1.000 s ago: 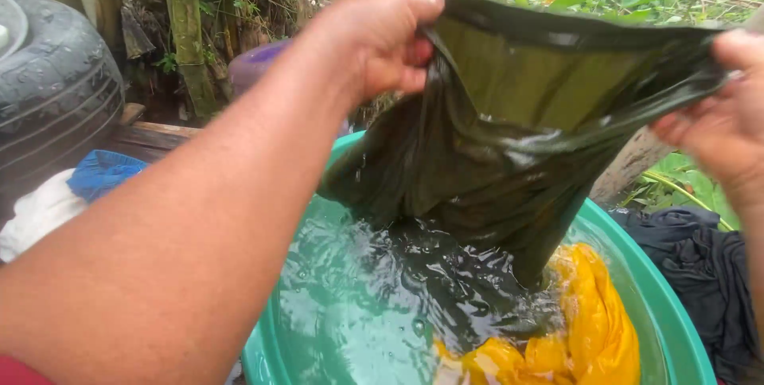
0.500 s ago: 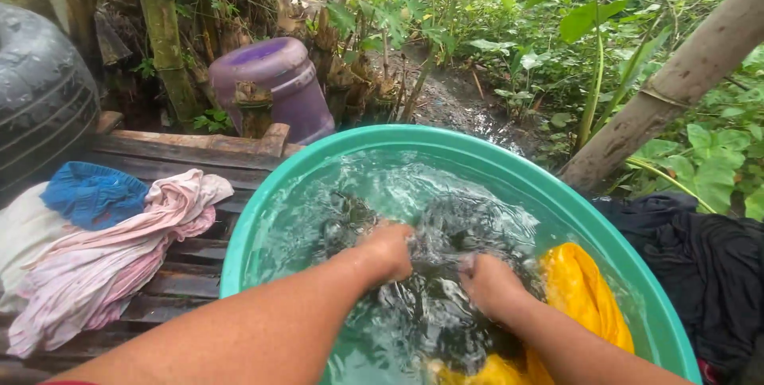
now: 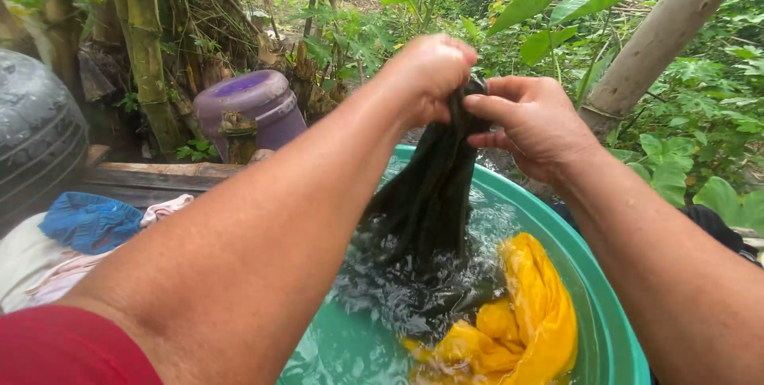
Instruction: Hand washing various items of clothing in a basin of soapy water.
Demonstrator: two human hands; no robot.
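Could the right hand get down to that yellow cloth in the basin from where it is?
Probably yes. The yellow cloth lies uncovered in the green basin, just below the right hand, with nothing between. But that hand grips the dark wet garment together with the left hand.

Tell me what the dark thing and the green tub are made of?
The dark thing looks like thin wet cloth: it hangs limp in shiny folds from the left hand and right hand. The tub seems to be plastic: a smooth, even green, glossy rim.
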